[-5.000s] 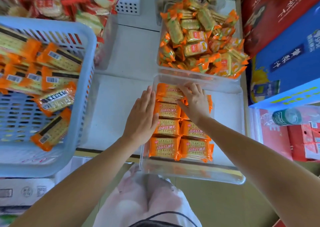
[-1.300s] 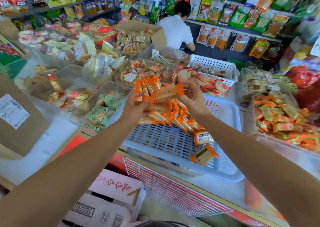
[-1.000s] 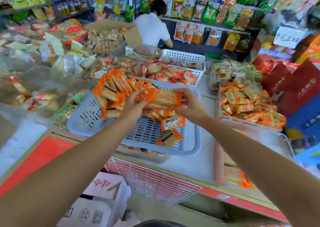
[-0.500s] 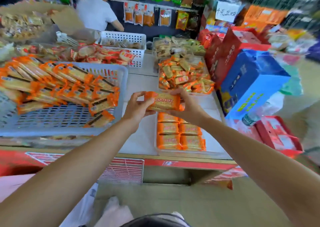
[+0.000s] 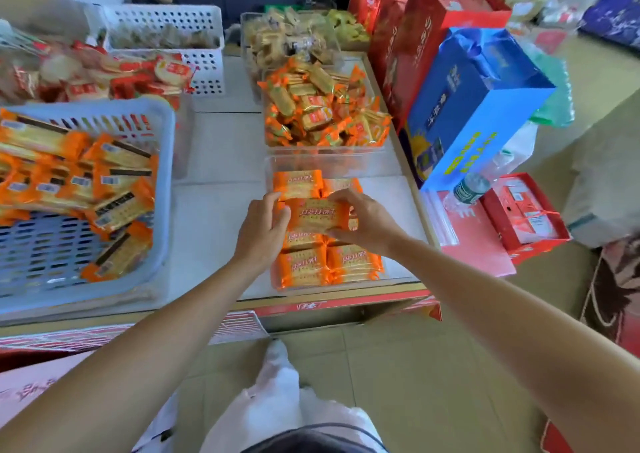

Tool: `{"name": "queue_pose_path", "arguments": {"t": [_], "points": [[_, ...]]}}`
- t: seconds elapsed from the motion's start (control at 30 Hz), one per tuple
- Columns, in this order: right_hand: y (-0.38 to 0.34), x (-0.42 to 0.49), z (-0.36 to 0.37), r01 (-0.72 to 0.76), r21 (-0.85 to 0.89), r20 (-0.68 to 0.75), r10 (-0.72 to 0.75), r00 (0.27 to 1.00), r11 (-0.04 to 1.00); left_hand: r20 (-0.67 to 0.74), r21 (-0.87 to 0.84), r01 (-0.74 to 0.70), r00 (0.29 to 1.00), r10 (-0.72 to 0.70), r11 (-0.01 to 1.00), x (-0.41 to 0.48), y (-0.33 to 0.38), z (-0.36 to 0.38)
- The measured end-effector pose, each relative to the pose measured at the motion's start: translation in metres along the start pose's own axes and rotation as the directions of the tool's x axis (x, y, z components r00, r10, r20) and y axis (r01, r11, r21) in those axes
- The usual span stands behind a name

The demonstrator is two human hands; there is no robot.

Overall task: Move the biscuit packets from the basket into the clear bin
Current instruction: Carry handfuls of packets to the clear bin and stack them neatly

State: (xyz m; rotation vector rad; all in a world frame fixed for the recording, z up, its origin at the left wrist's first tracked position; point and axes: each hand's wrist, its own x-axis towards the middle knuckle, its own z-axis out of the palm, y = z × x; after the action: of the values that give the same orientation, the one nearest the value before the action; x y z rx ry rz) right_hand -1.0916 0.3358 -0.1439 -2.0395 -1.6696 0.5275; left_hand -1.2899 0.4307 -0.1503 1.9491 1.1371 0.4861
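Orange rectangular foil biscuit packet (image 5: 317,215) held level just over clear plastic bin (image 5: 398,193). Left end gripped by left hand (image 5: 261,232), right end by right hand (image 5: 367,224); fingers of both curled round packet edges. Matching orange packets (image 5: 304,267) laid flat in two columns inside bin, beneath held one. Pale blue slatted plastic basket (image 5: 168,175) set on white counter (image 5: 214,217) at left, apart from bin, heaped with more orange packets (image 5: 69,175). Blue cardboard carton (image 5: 474,106) stood right of bin.

The pale surface (image 5: 218,147) carries a blue basket (image 5: 165,161) at left, the clear bin (image 5: 391,203) at its front edge, a second clear bin (image 5: 322,150) just behind, and a white perforated basket (image 5: 204,71) further back.
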Motion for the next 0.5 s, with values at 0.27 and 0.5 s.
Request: {"name": "queue_pose_path", "arguments": {"t": [0.27,0.5], "points": [[0.022,0.054,0.031,-0.039,-0.07,0.032,0.041,0.999,0.997,0.057,0.36,-0.134,0.991,0.121,0.923,0.031,-0.049,0.014],[0.039,0.086,0.064,0.095,-0.258,0.012,-0.095,0.995,0.962,0.102,0.388,-0.162,0.986,0.132,0.908,0.051,-0.067,0.029]]}}
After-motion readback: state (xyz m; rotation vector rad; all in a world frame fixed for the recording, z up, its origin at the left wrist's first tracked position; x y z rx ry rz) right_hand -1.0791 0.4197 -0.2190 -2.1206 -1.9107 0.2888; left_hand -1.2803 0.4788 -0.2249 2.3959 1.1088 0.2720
